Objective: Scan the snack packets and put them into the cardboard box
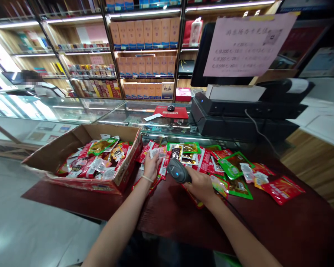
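- on the dark red surface (167, 215) in front of a shop's glass counter, the left hand (151, 165) holds a small red snack packet (159, 153). its grip is closed on the packet's lower edge, so the white barcode label faces up.
- the right hand (202, 184) is clenched around the handle of a dark barcode scanner (178, 171). the scanner's head tilts down and to the left, toward that packet. it is just beside the packet and, as far as i can tell, not touching it.
- the packet seems to be held by its edge so that fingers stay off the label and the scanner's window has a clear view of it. i cannot tell whether it is lifted or rests on the packets beneath.
- both forearms reach forward from the bottom edge and converge. the left wrist, which wears a thin band, is nearly straight, and the right wrist is cocked inward.
- a cardboard box (58, 154) full of similar packets sits just left of the left hand, within easy reach. loose packets (235, 168), red and green, lie spread to the right of the scanner, apart from the box.
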### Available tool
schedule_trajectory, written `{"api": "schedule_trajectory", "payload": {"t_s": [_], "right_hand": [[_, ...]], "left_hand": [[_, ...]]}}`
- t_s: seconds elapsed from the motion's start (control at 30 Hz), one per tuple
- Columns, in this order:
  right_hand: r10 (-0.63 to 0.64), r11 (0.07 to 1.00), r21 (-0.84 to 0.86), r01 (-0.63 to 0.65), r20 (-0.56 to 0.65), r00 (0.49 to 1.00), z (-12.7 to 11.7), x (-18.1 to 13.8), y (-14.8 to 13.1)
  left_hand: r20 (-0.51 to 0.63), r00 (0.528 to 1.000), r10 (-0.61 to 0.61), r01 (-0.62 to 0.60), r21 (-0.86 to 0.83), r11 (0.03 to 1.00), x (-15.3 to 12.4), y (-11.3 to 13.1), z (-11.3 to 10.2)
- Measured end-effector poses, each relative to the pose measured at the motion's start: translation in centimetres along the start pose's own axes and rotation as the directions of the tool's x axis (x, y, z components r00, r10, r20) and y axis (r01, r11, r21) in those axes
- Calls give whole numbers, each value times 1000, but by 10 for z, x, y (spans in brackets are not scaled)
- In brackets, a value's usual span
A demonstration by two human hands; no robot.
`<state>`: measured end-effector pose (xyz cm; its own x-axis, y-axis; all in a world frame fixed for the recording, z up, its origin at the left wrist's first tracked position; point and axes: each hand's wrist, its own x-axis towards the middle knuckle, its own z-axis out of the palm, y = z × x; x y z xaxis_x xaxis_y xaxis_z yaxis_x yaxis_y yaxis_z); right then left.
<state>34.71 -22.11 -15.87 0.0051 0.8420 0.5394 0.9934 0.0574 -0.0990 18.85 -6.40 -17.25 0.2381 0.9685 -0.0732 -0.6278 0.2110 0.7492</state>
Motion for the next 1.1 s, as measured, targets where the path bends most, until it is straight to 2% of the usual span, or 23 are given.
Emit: {"api": "schedule_trajectory", "payload": {"t_s": [0.17, 0.37, 0.43, 0.5, 0.6, 0.67, 0.73, 0.83, 0.9, 0.97, 1.03, 1.1], "right_hand": [[-1, 1000, -8, 1, 8, 1000, -1, 0, 0], [16, 1000, 1, -16, 5, 1000, -7, 2, -1], [33, 999, 1, -33, -5, 999, -10, 4, -1], [55, 998, 4, -55, -19, 998, -12, 5, -1], [80, 997, -6, -80, -63, 995, -17, 9, 0], [72, 997, -15, -74, -104, 992, -21, 13, 1], [58, 998, -22, -62, -143, 988, -25, 18, -1], [52, 998, -19, -56, -169, 984, -31, 26, -7], [47, 999, -12, -49, -169, 985, -32, 29, -14], [28, 1000, -8, -30, -164, 986, -31, 32, -24], [8, 1000, -8, -9, -160, 987, -28, 33, -35], [-1, 1000, -2, 1, -157, 988, -25, 32, -46]], "left_hand": [[16, 998, 62, -62, -17, 998, 1, -4, 0], [19, 1000, 24, -25, 37, 999, -2, 0, 1], [3, 996, 84, -83, 122, 989, -4, 2, 3], [-3, 981, 195, -188, 251, 949, -9, 8, 9], [92, 935, 343, -350, 399, 847, -25, 34, 25], [200, 892, 406, -451, 473, 757, -41, 64, 35], [305, 845, 440, -530, 588, 611, -59, 102, 41], [439, 759, 480, -609, 740, 286, -75, 161, 32], [472, 704, 530, -583, 811, 52, -75, 193, 15], [461, 677, 574, -483, 867, -127, -68, 218, -10], [444, 686, 577, -389, 893, -225, -59, 232, -37], [444, 717, 538, -356, 896, -265, -54, 238, -60]]}}
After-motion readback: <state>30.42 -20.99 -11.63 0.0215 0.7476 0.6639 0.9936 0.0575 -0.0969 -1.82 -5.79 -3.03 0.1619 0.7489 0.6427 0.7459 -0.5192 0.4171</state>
